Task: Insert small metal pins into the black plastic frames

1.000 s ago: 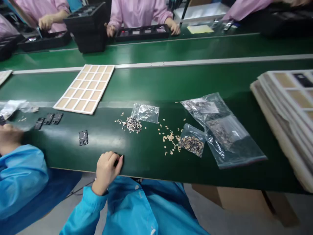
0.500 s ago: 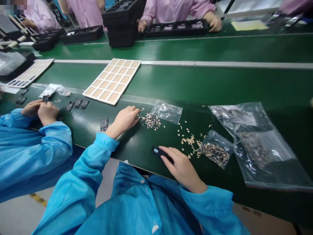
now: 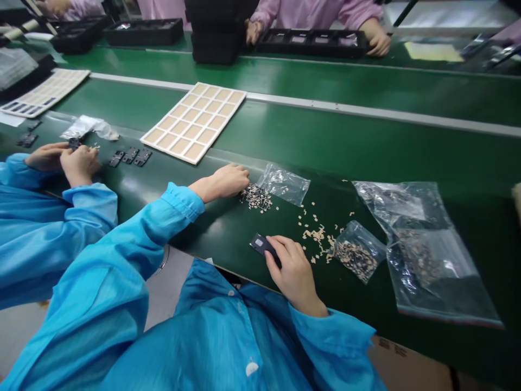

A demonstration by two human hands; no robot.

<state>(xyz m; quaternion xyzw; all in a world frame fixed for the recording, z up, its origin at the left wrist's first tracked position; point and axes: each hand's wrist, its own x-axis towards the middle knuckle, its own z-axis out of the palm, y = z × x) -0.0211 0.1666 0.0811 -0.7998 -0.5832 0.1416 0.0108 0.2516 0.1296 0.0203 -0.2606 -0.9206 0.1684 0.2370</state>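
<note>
My right hand [image 3: 293, 269] grips a small flat black plastic part [image 3: 260, 244] with a light square on its upper face. The thumb lies on the near side and the fingers on the far side. At the upper left edge of a pile of tiny silver and black pieces [image 3: 257, 197] is my left hand [image 3: 227, 180], its fingers bent together and pointing down. Its fingertips are partly hidden, so what they pinch does not show. Right behind the pile lies a clear zip bag [image 3: 287, 184]. Small tan pieces [image 3: 317, 234] are scattered beyond my right hand.
Bags of small parts [image 3: 356, 258] and a large clear bag [image 3: 431, 260] lie right. A white-framed grid tray [image 3: 195, 122] sits behind black plates [image 3: 130, 156]. At left, a co-worker's hands [image 3: 79, 163] handle a black part. Black trays [image 3: 311, 43] stand across the green bench.
My left hand has moved slightly right and closer to the pile. The black part in my right hand is now turned so more of its face shows. The camera view has tilted down.
</note>
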